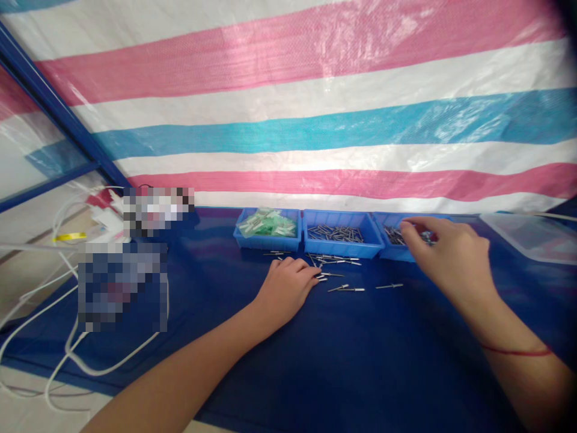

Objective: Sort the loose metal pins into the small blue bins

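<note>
See left hand [286, 290] low on table [360, 361], fingertips at near-left edge of loose rivets [339, 260]; cannot make out whether pinching any. See right hand [456, 255] over right bin [396, 252], thumb and forefinger curled toward each other; cannot make out whether gripping anything. Find loose rivets scattered in front of middle bin [342, 248], one well off to the right. Note green packets [269, 224] piled in left bin [268, 243], just beside middle bin.
</note>
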Demonstrator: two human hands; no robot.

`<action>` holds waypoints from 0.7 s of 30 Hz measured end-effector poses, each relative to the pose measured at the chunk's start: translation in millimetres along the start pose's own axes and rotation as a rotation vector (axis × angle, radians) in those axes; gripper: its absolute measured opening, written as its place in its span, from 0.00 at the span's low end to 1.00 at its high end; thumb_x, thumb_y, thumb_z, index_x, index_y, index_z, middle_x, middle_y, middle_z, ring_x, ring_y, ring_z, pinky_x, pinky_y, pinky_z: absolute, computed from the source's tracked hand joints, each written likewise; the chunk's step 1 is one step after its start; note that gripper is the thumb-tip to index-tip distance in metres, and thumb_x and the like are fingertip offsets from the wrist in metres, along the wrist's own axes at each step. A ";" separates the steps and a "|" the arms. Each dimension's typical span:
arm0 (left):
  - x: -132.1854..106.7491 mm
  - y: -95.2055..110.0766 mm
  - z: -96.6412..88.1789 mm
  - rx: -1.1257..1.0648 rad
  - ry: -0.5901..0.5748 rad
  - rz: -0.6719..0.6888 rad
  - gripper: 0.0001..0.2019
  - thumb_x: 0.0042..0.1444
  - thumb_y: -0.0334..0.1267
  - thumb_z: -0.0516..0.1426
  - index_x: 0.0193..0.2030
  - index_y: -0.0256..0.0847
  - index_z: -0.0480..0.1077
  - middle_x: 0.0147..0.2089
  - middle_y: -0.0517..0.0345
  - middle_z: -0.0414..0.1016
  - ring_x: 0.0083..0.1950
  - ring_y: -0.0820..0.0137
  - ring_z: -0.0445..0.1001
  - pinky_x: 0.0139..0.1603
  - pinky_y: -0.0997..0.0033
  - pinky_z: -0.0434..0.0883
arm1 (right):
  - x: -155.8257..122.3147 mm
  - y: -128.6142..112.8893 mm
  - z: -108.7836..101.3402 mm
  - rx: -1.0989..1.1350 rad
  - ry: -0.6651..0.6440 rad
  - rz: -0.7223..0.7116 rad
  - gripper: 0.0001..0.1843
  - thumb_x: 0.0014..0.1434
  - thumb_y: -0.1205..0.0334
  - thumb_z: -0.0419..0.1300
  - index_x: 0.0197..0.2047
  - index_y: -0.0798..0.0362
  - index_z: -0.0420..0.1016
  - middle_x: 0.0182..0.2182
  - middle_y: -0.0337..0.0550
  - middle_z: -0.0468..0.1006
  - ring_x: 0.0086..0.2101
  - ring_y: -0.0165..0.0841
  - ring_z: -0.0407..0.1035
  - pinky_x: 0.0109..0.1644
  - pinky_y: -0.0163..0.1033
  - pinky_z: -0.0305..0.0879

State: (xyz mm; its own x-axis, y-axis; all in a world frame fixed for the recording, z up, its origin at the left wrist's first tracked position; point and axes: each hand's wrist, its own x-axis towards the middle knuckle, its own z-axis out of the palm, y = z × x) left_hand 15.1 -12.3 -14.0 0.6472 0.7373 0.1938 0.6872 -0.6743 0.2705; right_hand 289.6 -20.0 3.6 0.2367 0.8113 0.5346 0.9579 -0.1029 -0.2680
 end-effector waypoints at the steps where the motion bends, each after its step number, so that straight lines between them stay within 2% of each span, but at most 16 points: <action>1: -0.1 -0.3 0.1 0.011 -0.001 -0.001 0.12 0.65 0.39 0.50 0.51 0.43 0.72 0.46 0.56 0.76 0.45 0.66 0.69 0.44 0.63 0.60 | -2.5 -4.9 -0.6 0.039 0.003 -0.023 0.18 0.62 0.51 0.50 0.43 0.50 0.77 0.36 0.49 0.80 0.38 0.50 0.72 0.37 0.51 0.63; 6: -0.4 -0.3 -2.0 0.042 0.010 -0.002 0.12 0.65 0.40 0.50 0.44 0.43 0.73 0.44 0.56 0.74 0.45 0.66 0.68 0.43 0.64 0.60 | -13.9 -26.2 6.0 0.170 -0.021 -0.190 0.12 0.59 0.56 0.55 0.39 0.50 0.78 0.35 0.44 0.81 0.38 0.42 0.73 0.44 0.48 0.65; 12: -0.7 -1.0 -1.0 0.049 0.014 -0.002 0.10 0.65 0.40 0.50 0.42 0.42 0.72 0.43 0.57 0.74 0.44 0.66 0.68 0.43 0.63 0.61 | -22.1 -41.4 3.0 0.216 -0.040 -0.302 0.11 0.60 0.58 0.55 0.37 0.51 0.78 0.35 0.45 0.80 0.39 0.42 0.72 0.47 0.50 0.65; 16: 0.2 -1.4 -3.2 -0.129 0.102 -0.011 0.09 0.65 0.38 0.51 0.42 0.41 0.72 0.43 0.57 0.74 0.45 0.67 0.70 0.46 0.65 0.64 | -30.0 -57.0 -3.6 0.331 -0.060 -0.353 0.10 0.61 0.59 0.56 0.36 0.52 0.77 0.35 0.45 0.80 0.39 0.41 0.72 0.47 0.48 0.65; 21: 1.8 0.2 -5.0 -0.386 0.215 0.005 0.07 0.64 0.34 0.52 0.41 0.40 0.71 0.42 0.55 0.73 0.45 0.69 0.72 0.49 0.69 0.68 | -45.9 -77.3 1.7 0.509 -0.268 -0.378 0.11 0.61 0.57 0.58 0.43 0.53 0.77 0.38 0.45 0.80 0.41 0.38 0.71 0.46 0.44 0.67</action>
State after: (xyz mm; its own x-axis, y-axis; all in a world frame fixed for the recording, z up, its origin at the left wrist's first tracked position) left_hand 14.8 -10.9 -8.8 0.5385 0.7536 0.3769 0.4838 -0.6428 0.5939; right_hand 204.4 -48.3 -1.6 -0.2097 0.8594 0.4664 0.7557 0.4451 -0.4804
